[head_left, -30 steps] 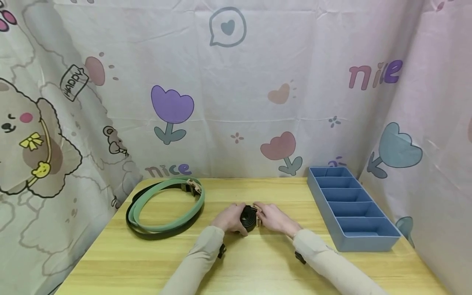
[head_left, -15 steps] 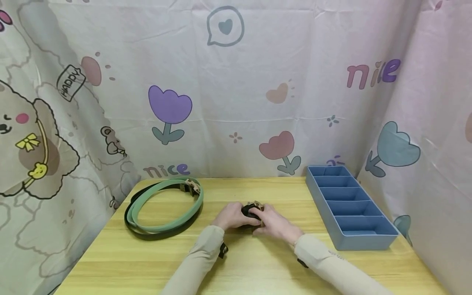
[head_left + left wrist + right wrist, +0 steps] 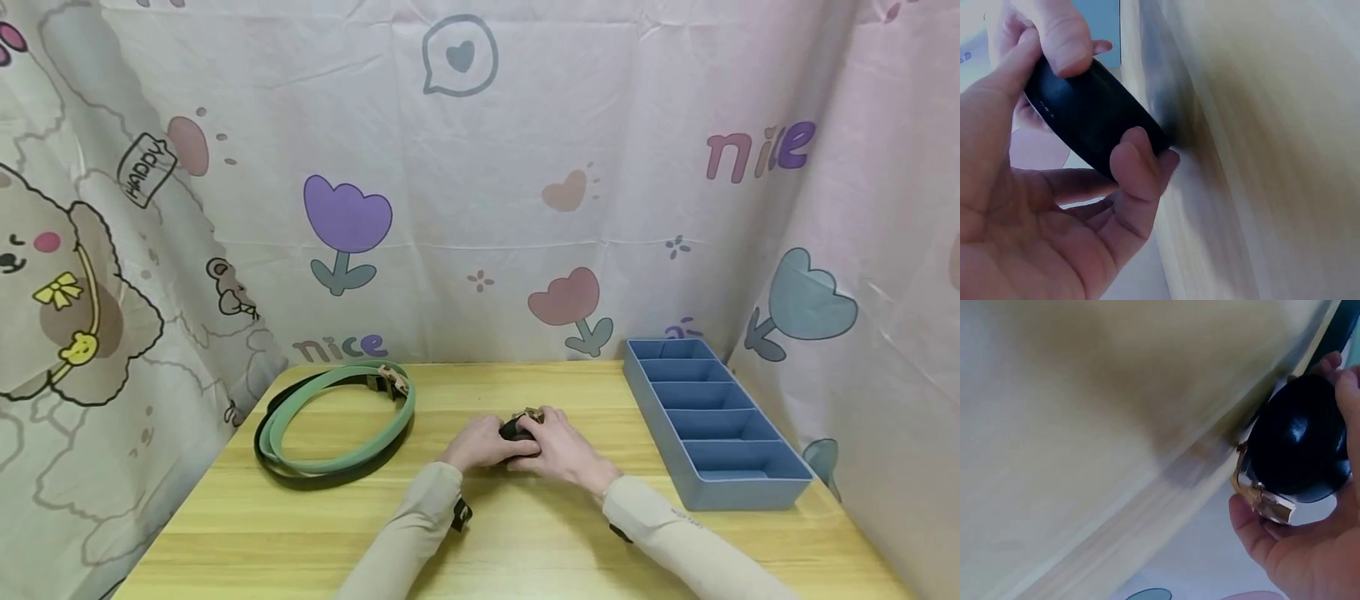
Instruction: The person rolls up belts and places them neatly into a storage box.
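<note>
A rolled-up black belt with a gold buckle is held between both hands at the middle of the table. My left hand curls round the coil's left side; in the left wrist view its fingers grip the strap's outer face. From the other side my right hand grips the roll, with fingertips right at the buckle in the right wrist view. In the head view the fingers hide most of the coil. Left of the hands lie a green belt and a black belt, looped together.
A blue-grey box with several compartments stands at the right of the wooden table. A printed curtain hangs behind the table and along both sides.
My right hand has moved from the buckle's side to over the coil, its thumb now across it. The coil has turned, so its spiral face no longer shows in the head view.
</note>
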A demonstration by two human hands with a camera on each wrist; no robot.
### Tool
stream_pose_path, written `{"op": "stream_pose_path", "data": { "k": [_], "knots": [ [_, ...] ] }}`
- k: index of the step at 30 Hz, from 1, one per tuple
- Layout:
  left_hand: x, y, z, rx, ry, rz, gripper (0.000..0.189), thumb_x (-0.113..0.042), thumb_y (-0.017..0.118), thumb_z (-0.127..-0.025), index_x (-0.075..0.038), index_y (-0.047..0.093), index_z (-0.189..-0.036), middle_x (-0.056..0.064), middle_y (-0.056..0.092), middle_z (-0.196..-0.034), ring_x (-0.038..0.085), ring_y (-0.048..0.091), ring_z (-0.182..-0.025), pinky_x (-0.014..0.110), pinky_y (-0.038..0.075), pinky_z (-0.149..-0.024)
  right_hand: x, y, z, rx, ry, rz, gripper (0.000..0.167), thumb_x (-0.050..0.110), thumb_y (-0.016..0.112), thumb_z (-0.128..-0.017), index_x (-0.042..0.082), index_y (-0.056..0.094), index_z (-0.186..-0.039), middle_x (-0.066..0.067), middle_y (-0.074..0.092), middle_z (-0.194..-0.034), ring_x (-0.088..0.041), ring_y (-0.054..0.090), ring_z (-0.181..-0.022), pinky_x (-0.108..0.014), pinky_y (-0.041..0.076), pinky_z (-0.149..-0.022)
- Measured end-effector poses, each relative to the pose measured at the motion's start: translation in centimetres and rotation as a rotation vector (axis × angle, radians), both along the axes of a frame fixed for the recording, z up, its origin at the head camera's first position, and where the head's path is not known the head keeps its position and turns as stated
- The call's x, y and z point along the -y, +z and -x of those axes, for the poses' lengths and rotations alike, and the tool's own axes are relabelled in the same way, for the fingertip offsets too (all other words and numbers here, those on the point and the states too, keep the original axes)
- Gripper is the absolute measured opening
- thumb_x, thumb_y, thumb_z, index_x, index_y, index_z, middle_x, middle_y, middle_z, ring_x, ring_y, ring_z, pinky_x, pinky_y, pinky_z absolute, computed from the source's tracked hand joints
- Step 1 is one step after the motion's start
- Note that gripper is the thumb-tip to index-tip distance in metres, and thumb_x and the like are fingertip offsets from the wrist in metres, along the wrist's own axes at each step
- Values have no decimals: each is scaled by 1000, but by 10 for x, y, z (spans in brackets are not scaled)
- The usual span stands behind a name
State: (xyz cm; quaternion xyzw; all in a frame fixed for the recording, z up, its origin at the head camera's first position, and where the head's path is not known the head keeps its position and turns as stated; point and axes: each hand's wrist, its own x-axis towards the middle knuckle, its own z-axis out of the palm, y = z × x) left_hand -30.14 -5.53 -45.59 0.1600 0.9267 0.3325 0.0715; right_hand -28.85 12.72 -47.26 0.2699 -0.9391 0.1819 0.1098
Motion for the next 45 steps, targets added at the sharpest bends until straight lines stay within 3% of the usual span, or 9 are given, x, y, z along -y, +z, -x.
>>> {"op": "stream_pose_path", "data": {
  "k": [7,11,17,21,24,32,35,40,45],
  "knots": [
    [-4,2,3,47,-18,-48,62,-74,64,-75,-13,65,-82,0,59,-64,17,53,-54,29,41,-49,-10,9,2,69,-62,4,59,63,71,-77,25,61,-121,-16,60,-114,-31,56,-102,-45,51,-82],
    [-8,3,4,56,-83,-95,55,-69,60,-83,-15,65,-90,0,63,-67,19,60,-59,31,45,-52,-20,17,2,94,-112,11,52,61,71,-77,27,63,-116,-13,63,-112,-30,57,-105,-45,50,-82],
    [-25,4,6,-84,-168,-93,53,-63,37,-98,-20,63,-118,0,68,-101,15,62,-89,34,50,-76,-40,36,6,117,-185,12,50,66,67,-78,30,63,-112,-15,62,-112,-30,58,-103,-44,49,-78],
    [-41,4,3,-159,-187,-110,67,-56,23,-103,-10,36,-150,12,52,-143,23,54,-127,41,44,-104,-54,54,9,134,-214,-13,52,69,63,-80,29,62,-113,-15,62,-112,-29,58,-100,-42,47,-70],
    [-54,4,-1,-188,-168,-106,72,-56,18,-103,-7,17,-157,17,39,-153,27,46,-136,43,37,-112,-68,69,12,184,-192,-18,53,69,60,-82,27,61,-114,-11,64,-109,-25,58,-94,-39,45,-66],
    [-83,6,-15,-323,-194,3,70,-49,38,-103,-14,11,-158,12,56,-132,15,63,-103,34,51,-92,-115,103,20,462,-211,112,56,65,57,-88,19,55,-120,-9,59,-105,-23,52,-87,-34,38,-68],
    [-92,5,-18,-374,-235,72,63,-40,46,-103,-14,24,-155,10,56,-134,15,61,-108,31,50,-96,-128,112,21,478,-237,103,58,66,56,-87,18,55,-118,-9,58,-107,-25,52,-90,-36,39,-70],
    [-110,6,-21,-538,-350,223,40,-31,57,-99,-17,54,-137,2,61,-127,12,60,-111,24,48,-95,-148,123,19,470,-265,79,56,67,56,-87,16,53,-111,-9,56,-102,-26,52,-92,-37,40,-72],
    [-132,7,-29,-643,-413,364,37,-36,56,-99,-23,58,-134,-3,62,-125,9,60,-111,21,50,-92,-164,128,16,461,-293,43,56,66,55,-88,13,51,-107,-9,53,-96,-26,52,-89,-36,38,-69]
  ]
}}
